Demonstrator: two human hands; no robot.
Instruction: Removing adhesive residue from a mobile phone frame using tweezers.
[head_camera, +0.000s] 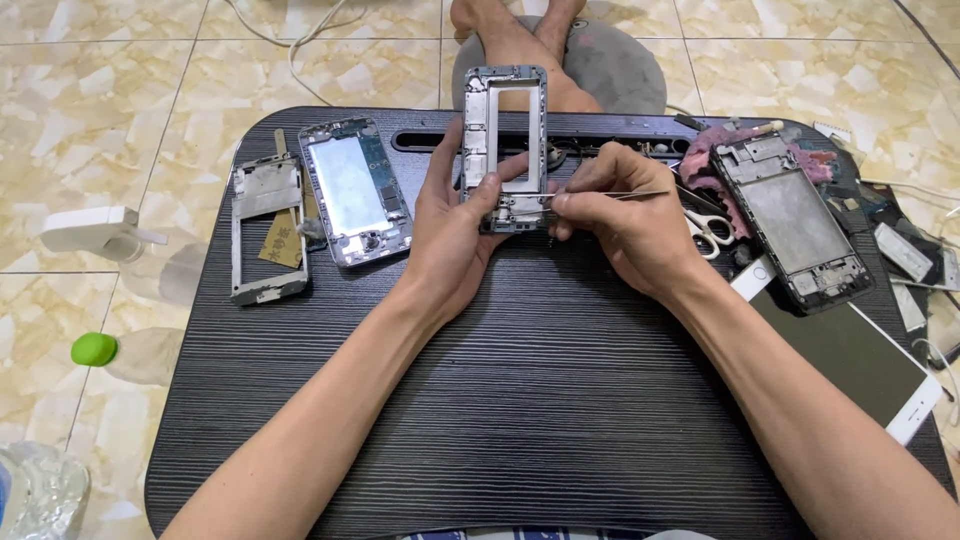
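left hand (450, 225) fingers clamp phone frame (504, 140) upright | right hand (620, 225) fingers pinch tweezers (600, 195) at lower edge | advice: brace wrists on surface (520, 400), light tip pressure

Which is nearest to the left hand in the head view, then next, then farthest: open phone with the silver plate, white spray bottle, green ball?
From the left hand:
1. Open phone with silver plate, on the tray just left of it.
2. White spray bottle, on the floor off the tray's left edge.
3. Green ball, on the floor, lower left.
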